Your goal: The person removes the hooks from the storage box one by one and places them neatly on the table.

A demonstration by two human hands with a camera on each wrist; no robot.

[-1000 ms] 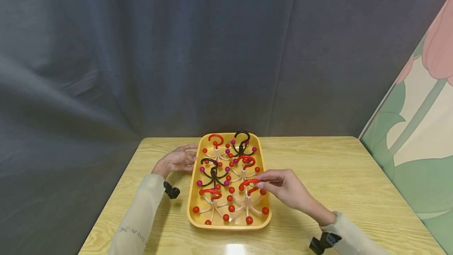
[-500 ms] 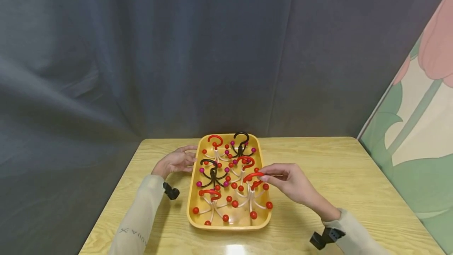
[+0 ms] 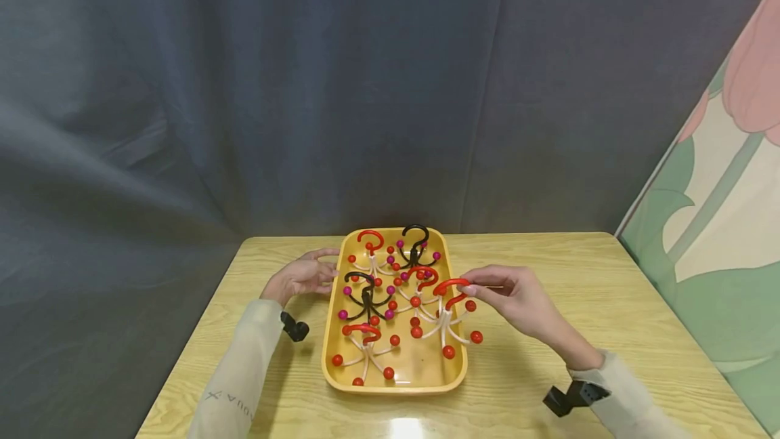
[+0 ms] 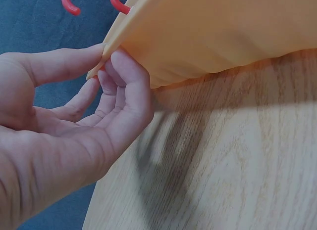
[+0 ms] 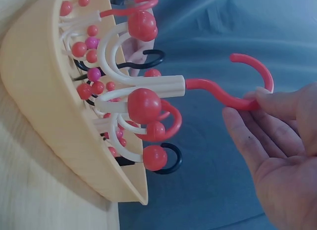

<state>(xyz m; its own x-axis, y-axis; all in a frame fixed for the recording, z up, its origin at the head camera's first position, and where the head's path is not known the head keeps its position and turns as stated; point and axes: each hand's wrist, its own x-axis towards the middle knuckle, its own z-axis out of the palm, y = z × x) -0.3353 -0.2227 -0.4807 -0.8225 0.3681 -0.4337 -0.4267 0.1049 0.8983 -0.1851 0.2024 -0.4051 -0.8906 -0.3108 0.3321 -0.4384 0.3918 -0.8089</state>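
Observation:
My right hand pinches the red crook of a multi-armed hanging hook between thumb and fingers. This hook has a white hub and curved white arms tipped with red balls. It hangs upright over the right side of a yellow tray, its lower balls around rim height. In the right wrist view the white hub shows clearly, with the thumb on the crook. My left hand grips the tray's rim at the left, thumb and fingers on either side of the edge.
Inside the tray stand more such hooks: a black one with magenta balls, another black one at the back, and red-and-white ones, including a front-left one. A wooden table bears the tray. A dark curtain hangs behind.
My right hand has raised the red-and-white hook from the tray's front right and carried it up and rightward. The left hand has stayed on the rim.

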